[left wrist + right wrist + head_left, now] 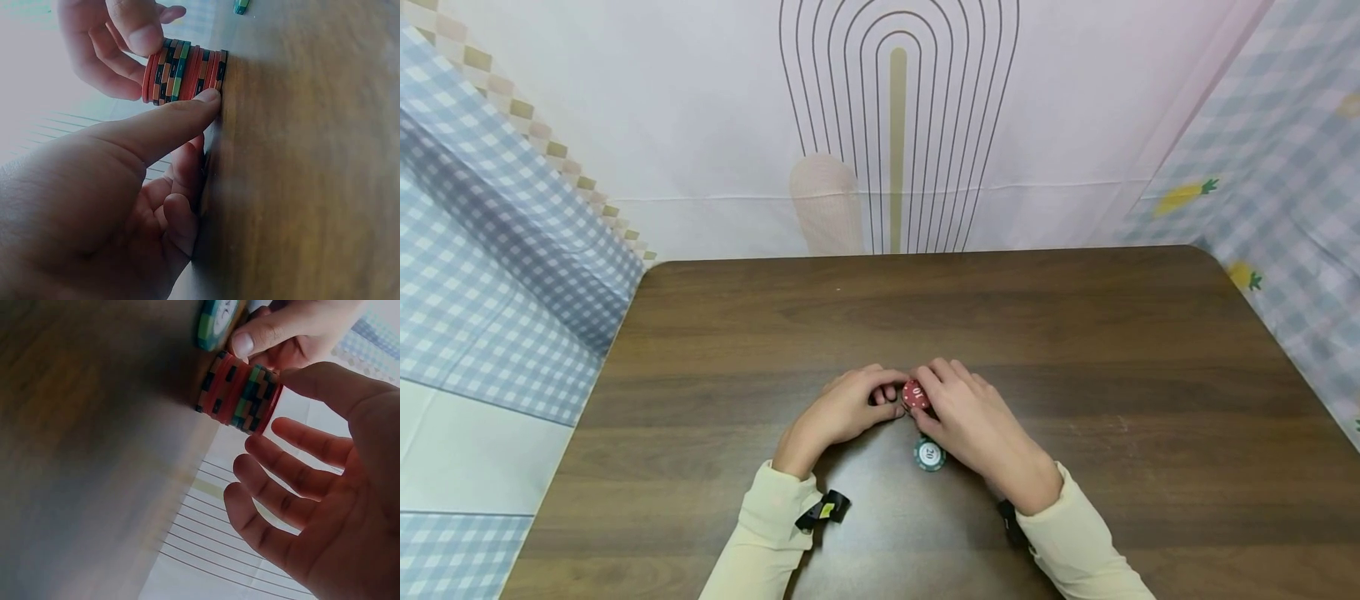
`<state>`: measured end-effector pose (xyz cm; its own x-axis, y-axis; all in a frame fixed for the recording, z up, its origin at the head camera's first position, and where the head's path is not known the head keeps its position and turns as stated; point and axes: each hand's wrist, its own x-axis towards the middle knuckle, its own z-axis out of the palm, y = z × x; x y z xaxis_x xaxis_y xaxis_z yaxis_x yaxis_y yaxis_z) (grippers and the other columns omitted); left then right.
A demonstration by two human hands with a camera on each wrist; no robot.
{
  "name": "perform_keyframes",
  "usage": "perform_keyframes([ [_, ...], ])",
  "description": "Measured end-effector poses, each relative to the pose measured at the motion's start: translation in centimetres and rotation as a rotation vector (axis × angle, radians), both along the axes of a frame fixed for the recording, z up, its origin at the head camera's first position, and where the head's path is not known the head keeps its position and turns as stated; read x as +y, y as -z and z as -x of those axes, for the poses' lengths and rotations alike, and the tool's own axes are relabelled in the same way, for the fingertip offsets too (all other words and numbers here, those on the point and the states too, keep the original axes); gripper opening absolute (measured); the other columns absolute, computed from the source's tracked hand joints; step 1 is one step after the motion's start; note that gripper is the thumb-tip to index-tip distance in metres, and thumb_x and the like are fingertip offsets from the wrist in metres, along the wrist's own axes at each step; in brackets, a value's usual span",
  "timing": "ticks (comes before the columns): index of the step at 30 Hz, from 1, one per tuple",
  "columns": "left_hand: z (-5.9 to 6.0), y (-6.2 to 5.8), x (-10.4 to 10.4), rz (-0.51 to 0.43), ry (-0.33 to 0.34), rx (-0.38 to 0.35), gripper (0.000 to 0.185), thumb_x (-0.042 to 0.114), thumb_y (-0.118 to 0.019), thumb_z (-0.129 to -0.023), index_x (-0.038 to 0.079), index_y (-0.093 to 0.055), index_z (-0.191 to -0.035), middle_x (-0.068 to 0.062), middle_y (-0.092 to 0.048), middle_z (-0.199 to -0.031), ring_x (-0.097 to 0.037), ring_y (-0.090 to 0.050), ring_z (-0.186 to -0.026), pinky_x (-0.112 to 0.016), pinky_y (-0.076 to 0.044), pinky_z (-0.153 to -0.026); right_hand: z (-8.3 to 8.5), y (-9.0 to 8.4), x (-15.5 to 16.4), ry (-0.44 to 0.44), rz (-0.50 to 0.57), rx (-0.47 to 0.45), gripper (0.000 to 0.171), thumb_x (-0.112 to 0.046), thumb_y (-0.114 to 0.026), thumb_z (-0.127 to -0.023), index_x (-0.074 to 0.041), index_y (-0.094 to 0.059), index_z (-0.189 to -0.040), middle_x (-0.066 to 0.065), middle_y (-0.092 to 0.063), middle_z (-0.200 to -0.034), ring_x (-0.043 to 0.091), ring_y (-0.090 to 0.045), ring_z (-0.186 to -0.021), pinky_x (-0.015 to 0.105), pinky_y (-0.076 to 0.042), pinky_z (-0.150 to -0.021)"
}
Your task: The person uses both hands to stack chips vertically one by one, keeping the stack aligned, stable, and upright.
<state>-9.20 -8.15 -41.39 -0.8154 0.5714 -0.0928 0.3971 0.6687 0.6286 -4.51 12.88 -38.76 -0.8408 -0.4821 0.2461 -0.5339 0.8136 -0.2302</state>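
Chips first: we see a short stack of chips (pixel 916 394), mostly red with dark, green and orange edge marks, standing on the brown table (pixel 1075 350) between the two hands. Its top chip is red with a pale number on it.

Our left hand (pixel 842 410) lies low on the table on the stack's left. In the left wrist view its thumb (pixel 169 122) reaches out straight, and the tip touches the lowest chips right where they meet the table. The other fingers of that hand are curled loosely under the palm and hold nothing that we can see. So this grip is not closed round the stack; it only touches it with one straight digit.

Our right hand (pixel 973 425) comes over from the right. In the right wrist view its thumb lies along the top edge of the stack (pixel 240 394), while the remaining fingers (pixel 284 475) stand spread and slightly bent, apart from the chips. In the left wrist view, fingertips of that hand rest on the upper chips (pixel 184 72). We judge this grip as a light touch, wide open.

Just near the right hand's thumb side, a single green chip (pixel 929 454) marked 20 lies flat on the table, close to the stack but apart from it.
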Motion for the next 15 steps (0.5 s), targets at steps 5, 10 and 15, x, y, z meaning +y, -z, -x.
perform_keyframes([
  [5, 0.0, 0.0, 0.1, 0.004, -0.002, -0.005, 0.04, 0.019, -0.078, -0.095, 0.022, -0.071, -0.134, 0.008, -0.06, -0.091, -0.008, -0.056, -0.083, -0.032, -0.044, -0.076, -0.3, -1.0, 0.3, 0.012, -0.012, -0.015, 0.035, -0.026, -0.083, -0.092, -0.01, -0.067, -0.118, 0.006, -0.065, -0.111, 0.023, -0.06, -0.091, 0.04, -0.055, -0.069],
  [10, -0.1, 0.1, 0.0, 0.005, -0.009, -0.018, 0.04, 0.017, -0.077, -0.095, 0.024, -0.071, -0.134, 0.009, -0.06, -0.092, -0.008, -0.056, -0.083, -0.032, -0.044, -0.077, -0.7, -2.2, 0.4, 0.001, -0.016, -0.033, 0.038, -0.026, -0.083, -0.092, -0.01, -0.066, -0.122, 0.006, -0.065, -0.115, 0.024, -0.061, -0.095, 0.039, -0.055, -0.071],
  [15, 0.2, 0.1, 0.1, 0.001, -0.016, -0.038, 0.037, 0.017, -0.078, -0.096, 0.021, -0.071, -0.133, 0.007, -0.061, -0.093, -0.009, -0.057, -0.084, -0.033, -0.046, -0.077, -1.4, -3.7, 0.3, -0.029, -0.028, -0.016, 0.04, -0.027, -0.083, -0.092, -0.01, -0.067, -0.124, 0.006, -0.066, -0.119, 0.024, -0.062, -0.099, 0.039, -0.056, -0.074],
])
